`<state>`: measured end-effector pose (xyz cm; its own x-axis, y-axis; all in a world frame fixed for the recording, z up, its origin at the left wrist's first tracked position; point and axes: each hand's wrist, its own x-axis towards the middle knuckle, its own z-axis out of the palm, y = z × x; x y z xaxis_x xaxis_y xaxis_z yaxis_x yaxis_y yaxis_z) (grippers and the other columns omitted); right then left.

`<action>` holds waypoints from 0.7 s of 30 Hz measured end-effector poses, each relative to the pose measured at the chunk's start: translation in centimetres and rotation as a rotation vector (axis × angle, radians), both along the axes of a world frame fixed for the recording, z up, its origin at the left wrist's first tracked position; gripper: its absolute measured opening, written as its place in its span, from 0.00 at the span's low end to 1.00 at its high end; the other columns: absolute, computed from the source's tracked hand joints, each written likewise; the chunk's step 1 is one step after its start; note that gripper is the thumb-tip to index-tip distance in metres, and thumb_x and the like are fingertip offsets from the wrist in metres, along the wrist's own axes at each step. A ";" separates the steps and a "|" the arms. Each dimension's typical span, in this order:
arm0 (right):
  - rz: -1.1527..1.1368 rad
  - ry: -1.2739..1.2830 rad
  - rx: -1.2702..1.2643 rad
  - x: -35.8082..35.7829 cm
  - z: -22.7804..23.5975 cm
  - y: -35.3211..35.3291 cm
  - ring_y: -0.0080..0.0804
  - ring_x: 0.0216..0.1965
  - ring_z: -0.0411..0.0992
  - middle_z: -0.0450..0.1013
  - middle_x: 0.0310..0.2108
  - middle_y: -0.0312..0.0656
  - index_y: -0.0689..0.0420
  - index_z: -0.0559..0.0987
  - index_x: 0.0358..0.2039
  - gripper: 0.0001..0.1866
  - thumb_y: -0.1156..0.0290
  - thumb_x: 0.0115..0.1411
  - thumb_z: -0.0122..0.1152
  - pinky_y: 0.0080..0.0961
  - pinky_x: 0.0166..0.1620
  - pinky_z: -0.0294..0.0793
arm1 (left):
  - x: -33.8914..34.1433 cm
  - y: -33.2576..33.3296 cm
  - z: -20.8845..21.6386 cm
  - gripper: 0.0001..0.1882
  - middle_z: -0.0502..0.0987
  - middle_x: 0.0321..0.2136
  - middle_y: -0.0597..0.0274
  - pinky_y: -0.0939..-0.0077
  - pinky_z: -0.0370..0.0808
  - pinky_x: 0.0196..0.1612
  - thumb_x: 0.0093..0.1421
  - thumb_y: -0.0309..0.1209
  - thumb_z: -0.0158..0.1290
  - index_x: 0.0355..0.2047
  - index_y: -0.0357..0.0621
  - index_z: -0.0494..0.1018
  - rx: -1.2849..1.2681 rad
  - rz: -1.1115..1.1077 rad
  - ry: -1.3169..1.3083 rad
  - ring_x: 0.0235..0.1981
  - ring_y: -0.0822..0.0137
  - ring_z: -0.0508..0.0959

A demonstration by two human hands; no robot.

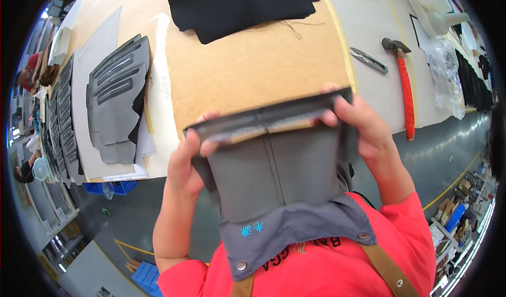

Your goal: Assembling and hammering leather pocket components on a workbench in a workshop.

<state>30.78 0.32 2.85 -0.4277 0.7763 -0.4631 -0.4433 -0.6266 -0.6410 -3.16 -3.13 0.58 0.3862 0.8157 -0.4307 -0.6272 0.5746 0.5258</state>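
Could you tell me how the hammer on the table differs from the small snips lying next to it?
The hammer has a long orange handle with a dark metal head; the snips are bare grey metal throughout. The hammer is clearly the longer of the two. The hammer lies nearly straight toward the table's edge, its handle end at the edge, while the snips lie slanted and farther in. Both rest flat on the pale table, untouched by either hand.

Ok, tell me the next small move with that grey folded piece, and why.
Probably lower the grey folded piece onto the brown board on the table. Both hands, left hand and right hand, pinch its upper corners and hold it in the air close to the camera, above the apron, so nothing supports it. The stack of grey cut pieces lies apart to the left.
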 end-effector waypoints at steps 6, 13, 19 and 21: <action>-0.010 -0.511 0.176 0.5 -3.2 3.7 0.23 0.40 0.76 0.78 0.38 0.35 0.56 0.77 0.54 0.17 0.65 0.69 0.68 0.24 0.46 0.78 | 1.0 3.2 0.4 0.21 0.77 0.39 0.66 0.72 0.77 0.50 0.69 0.32 0.60 0.59 0.37 0.75 0.102 0.040 0.707 0.42 0.69 0.78; -0.131 -1.044 0.558 0.7 -2.8 2.4 0.19 0.30 0.73 0.80 0.34 0.35 0.62 0.81 0.47 0.12 0.70 0.66 0.69 0.20 0.35 0.74 | 2.1 0.9 -0.3 0.14 0.77 0.39 0.66 0.83 0.75 0.45 0.69 0.23 0.58 0.54 0.35 0.77 0.349 0.108 1.133 0.39 0.77 0.77; 0.066 -1.190 0.564 -1.6 -3.0 2.5 0.23 0.28 0.74 0.77 0.29 0.38 0.62 0.81 0.36 0.09 0.70 0.64 0.70 0.22 0.34 0.75 | 2.8 1.0 -1.3 0.10 0.79 0.35 0.65 0.82 0.77 0.39 0.70 0.22 0.57 0.51 0.35 0.77 0.268 0.111 1.214 0.34 0.77 0.78; 0.047 -1.222 0.601 -1.3 -3.3 2.5 0.23 0.28 0.73 0.76 0.29 0.38 0.61 0.81 0.35 0.09 0.70 0.63 0.70 0.22 0.34 0.75 | 2.7 1.1 -1.4 0.10 0.80 0.37 0.66 0.84 0.77 0.38 0.71 0.24 0.56 0.51 0.35 0.78 0.296 0.080 1.225 0.35 0.78 0.79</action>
